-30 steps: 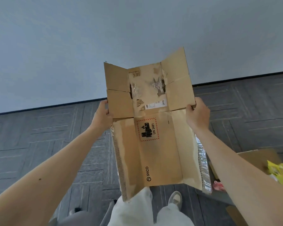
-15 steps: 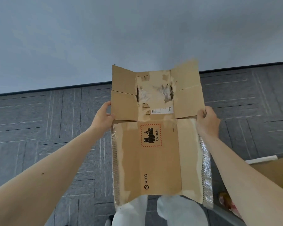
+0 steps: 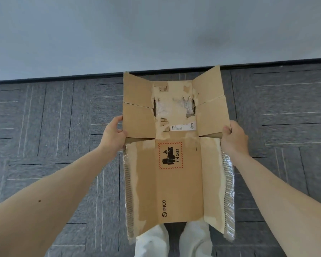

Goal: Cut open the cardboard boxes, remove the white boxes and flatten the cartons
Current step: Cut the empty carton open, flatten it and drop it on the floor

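Over grey carpet, in front of a pale wall with a dark skirting strip, a person stands holding one opened carton out at arm's length.

Carton: held roughly flat, face toward the camera, both long sides spread. Flaps at the far end splayed outward, left and right. Torn paper and scraps of clear tape at the centre seam. Strips of clear tape hang along both long edges. Printed: a red-bordered battery hazard label, "PICO" near the lower edge, a small white sticker.

Left hand: fingers curled round the left edge at the flap fold, gripping the cardboard.
Right hand: fingers closed on the right edge at the same height, gripping likewise.

White trousers show below the carton.

Progress, judged: this carton is cut open, emptied and close to flat; end flaps not fully pressed down. No white boxes, no knife, no other cartons in view, so the count remaining cannot be told. Likely left for this one: set it down or stack it.
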### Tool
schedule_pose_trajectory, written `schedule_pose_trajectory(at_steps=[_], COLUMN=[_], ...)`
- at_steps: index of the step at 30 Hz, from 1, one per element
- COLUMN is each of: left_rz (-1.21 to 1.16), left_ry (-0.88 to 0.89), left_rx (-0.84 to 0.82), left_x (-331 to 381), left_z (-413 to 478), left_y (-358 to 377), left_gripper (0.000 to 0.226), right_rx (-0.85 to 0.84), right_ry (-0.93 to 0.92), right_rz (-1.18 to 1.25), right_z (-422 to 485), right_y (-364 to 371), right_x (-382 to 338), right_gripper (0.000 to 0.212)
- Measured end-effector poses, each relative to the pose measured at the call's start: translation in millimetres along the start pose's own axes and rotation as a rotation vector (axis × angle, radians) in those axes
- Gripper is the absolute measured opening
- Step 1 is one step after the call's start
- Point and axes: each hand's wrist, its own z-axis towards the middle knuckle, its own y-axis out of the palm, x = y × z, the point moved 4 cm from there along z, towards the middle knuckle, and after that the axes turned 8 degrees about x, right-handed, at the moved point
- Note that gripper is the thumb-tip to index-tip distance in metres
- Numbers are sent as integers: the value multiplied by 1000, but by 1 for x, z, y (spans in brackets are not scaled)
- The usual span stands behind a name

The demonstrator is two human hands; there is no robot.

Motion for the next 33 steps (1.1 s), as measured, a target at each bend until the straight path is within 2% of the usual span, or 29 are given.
schedule_pose_trajectory(at_steps=[13, 22, 26, 28, 31, 33], left_rz=[-17, -14, -31, 63, 210, 197], left_ry=[-11, 73, 20, 31, 93, 64], left_rx=[37, 83, -34, -74, -90, -128], left_x=[-39, -6, 3, 6, 5, 6], left_z=[121, 193, 209, 207, 196, 182], left_y=[71, 93, 104, 108, 108, 104], left_gripper=[57, 55, 62, 68, 66, 64], right_rx=[-45, 4, -189, -283, -303, -303], right_ry=[-104, -87, -57, -29, -11, -14], right_rz=[28, 121, 116, 24, -56, -58], right_z=[94, 158, 175, 173, 160, 146], right_y=[115, 152, 164, 165, 157, 146], right_x=[44, 27, 18, 18, 17, 12], right_gripper=[22, 23, 26, 34, 42, 46])
